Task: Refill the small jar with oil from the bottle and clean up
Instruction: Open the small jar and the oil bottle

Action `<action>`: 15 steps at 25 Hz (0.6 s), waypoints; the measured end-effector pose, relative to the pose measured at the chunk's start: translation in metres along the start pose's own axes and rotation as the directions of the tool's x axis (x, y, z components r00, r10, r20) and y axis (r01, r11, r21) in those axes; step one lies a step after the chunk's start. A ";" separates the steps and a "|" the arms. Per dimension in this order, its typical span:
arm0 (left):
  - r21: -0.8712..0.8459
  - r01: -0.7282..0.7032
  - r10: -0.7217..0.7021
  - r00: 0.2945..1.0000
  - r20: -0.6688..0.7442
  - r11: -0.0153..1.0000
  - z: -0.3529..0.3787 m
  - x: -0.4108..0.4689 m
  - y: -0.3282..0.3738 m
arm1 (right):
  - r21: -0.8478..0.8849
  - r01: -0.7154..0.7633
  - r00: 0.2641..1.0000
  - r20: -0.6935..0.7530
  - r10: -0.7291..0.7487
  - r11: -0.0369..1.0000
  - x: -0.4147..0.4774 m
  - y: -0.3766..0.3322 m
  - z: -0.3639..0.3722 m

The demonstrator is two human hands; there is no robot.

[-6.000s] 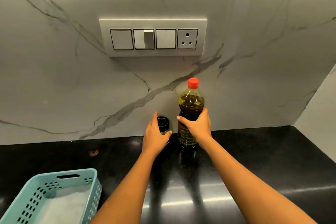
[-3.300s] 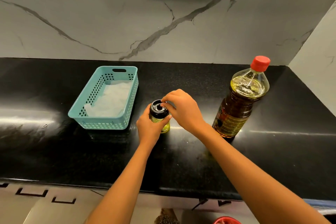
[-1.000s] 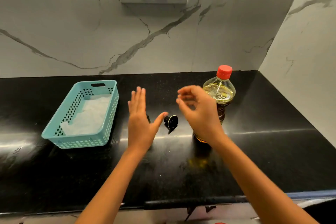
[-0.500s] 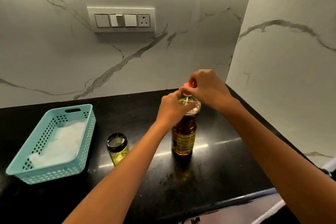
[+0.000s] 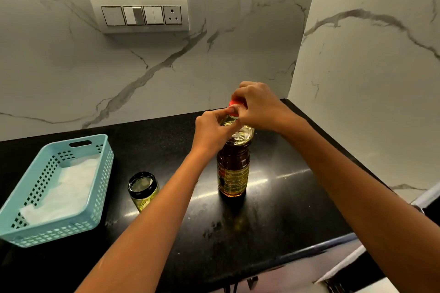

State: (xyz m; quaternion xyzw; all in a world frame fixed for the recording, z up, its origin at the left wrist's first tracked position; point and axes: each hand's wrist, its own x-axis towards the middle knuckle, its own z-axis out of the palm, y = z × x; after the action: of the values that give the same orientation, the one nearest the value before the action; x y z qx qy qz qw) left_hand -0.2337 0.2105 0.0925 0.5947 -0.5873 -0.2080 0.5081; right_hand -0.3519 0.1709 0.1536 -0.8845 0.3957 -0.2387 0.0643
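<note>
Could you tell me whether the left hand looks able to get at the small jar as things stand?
Probably yes, once freed: the left hand grips the bottle by its neck, while the small jar stands just left of that forearm on bare counter, nothing between them.

The right hand (image 5: 258, 106) pinches the red cap (image 5: 234, 103) of the oil bottle (image 5: 234, 169), the left hand (image 5: 212, 129) grips its neck. An open jar (image 5: 142, 190) stands beside a blue basket (image 5: 100, 200) on the black counter (image 5: 273, 216).
</note>
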 end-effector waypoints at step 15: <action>-0.036 -0.015 0.014 1.000 -0.012 0.999 0.002 -0.002 -0.005 | 0.006 -0.040 0.999 -0.019 0.040 0.999 0.002 0.006 0.002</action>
State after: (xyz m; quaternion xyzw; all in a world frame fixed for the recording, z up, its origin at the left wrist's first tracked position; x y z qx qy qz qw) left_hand -0.2335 0.2110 0.0872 0.5824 -0.5848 -0.2113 0.5236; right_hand -0.3539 0.1653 0.1505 -0.8738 0.4133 -0.2470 0.0679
